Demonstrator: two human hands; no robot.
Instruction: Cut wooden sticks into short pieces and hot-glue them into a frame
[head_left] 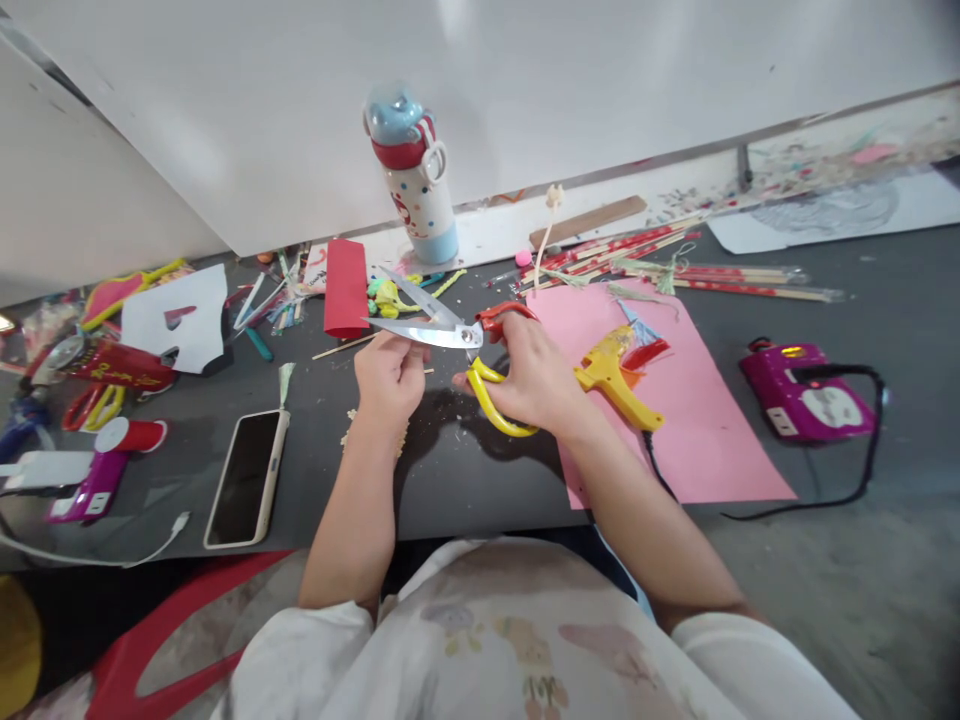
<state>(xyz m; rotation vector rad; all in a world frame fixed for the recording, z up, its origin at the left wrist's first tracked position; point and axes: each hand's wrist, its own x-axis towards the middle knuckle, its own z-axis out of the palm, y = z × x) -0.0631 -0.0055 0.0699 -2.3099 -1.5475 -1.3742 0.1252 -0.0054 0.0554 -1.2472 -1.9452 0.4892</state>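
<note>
My right hand point(544, 375) grips a large pair of scissors point(450, 335) with one red and one yellow handle loop. Its blades stand apart and point left, over my left hand point(390, 375). The left fingers are curled closed, and what they hold is mostly hidden. A short pale stick end shows by the left thumb. Just left of that hand, a thin wooden stick point(341, 349) runs toward the knuckles; I cannot tell whether it is held. Small pale bits point(349, 428) are scattered beside the left wrist.
A yellow glue gun point(619, 380) rests on pink paper point(705, 430) at right. Behind the hands stand a water bottle point(420, 190) and a red folded card point(346, 290). Left are a phone point(246, 480) and red thread spool point(142, 435); far right, a corded purple power strip point(810, 395).
</note>
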